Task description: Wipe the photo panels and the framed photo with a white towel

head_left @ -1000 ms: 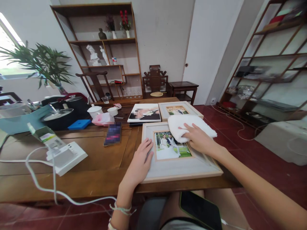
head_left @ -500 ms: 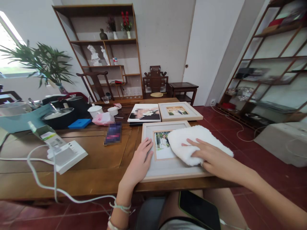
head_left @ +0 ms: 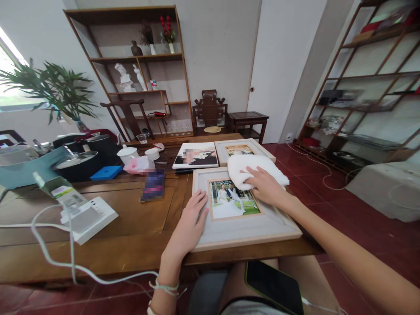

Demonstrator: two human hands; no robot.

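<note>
A light wooden picture frame [head_left: 278, 232] with a photo of two people in its middle lies flat on the table before me. My left hand [head_left: 192, 221] rests on the frame's left side, fingers stretched out and flat. At the far right corner, my right hand [head_left: 262, 183] grips a fluffy white cloth [head_left: 274, 168] and presses it on the frame. The cloth hides that corner and overlaps the near edge of a second picture frame [head_left: 265, 152] behind. Beside that one sits a white-edged photo panel [head_left: 193, 159] on a dark item.
On the wooden table [head_left: 131, 218] to the left are an opened white box [head_left: 95, 218], a white cable [head_left: 49, 258], a blue box [head_left: 106, 173], a lidded pan [head_left: 78, 164] and a white pot [head_left: 127, 153]. A phone [head_left: 274, 280] lies on my lap.
My right hand has slid the cloth away from me, from the frame's right half to its far right corner, uncovering more of the photo. My left hand has stayed on the left side.
</note>
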